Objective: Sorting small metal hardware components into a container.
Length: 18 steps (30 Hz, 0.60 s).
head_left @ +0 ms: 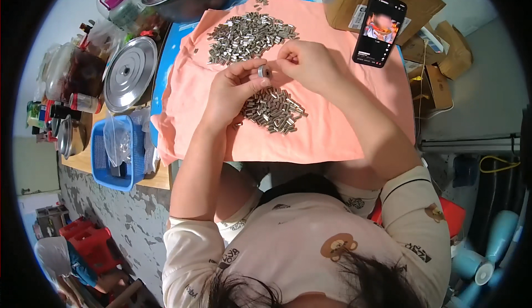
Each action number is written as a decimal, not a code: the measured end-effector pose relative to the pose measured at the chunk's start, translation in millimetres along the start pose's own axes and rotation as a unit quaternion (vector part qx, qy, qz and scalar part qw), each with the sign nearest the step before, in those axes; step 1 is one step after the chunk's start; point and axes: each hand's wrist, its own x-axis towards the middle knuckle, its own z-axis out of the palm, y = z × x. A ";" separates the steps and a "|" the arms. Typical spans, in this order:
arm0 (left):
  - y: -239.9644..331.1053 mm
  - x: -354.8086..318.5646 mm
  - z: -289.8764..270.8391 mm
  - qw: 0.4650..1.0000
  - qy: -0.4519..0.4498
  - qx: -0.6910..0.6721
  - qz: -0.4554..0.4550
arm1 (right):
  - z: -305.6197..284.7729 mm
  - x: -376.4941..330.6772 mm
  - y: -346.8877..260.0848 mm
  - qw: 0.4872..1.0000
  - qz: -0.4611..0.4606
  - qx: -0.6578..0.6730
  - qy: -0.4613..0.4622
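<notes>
Between the thumb and fingers of my left hand (230, 92) is a small round metal ring-shaped piece (264, 72) with a dark centre. Just to its right, my right hand (310, 64) has its fingertips pinched together; whatever they hold, if anything, is too small to make out. Beyond my hands a big heap of short silvery metal cylinders (244, 37) is spread on a pink cloth (343, 125). A smaller heap of similar cylinders (275, 112) lies on the near side, just below my hands.
A lit phone (379, 29) leans against a cardboard box (346, 3) at the far right. On the left are a round metal lid (130, 74), a blue plastic basket (118, 185) and several jars. Another person (77, 261) sits low at the lower left, near red stools (94, 244).
</notes>
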 end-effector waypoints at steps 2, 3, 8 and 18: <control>1.2 1.8 -0.1 1.000 -0.001 -0.012 0.002 | -4.5 -4.2 -3.1 0.947 0.071 0.312 -0.041; 1.8 1.7 1.9 1.000 -0.003 -0.012 0.002 | 1.8 -6.6 -1.0 0.922 0.053 0.380 -0.047; -1.0 0.4 -2.1 1.000 0.002 -0.012 -0.008 | -0.3 -10.3 -13.3 0.949 0.047 0.309 -0.046; 0.4 -1.0 3.4 0.999 0.027 0.020 -0.006 | 0.4 -14.1 -24.4 0.985 -0.061 0.147 0.059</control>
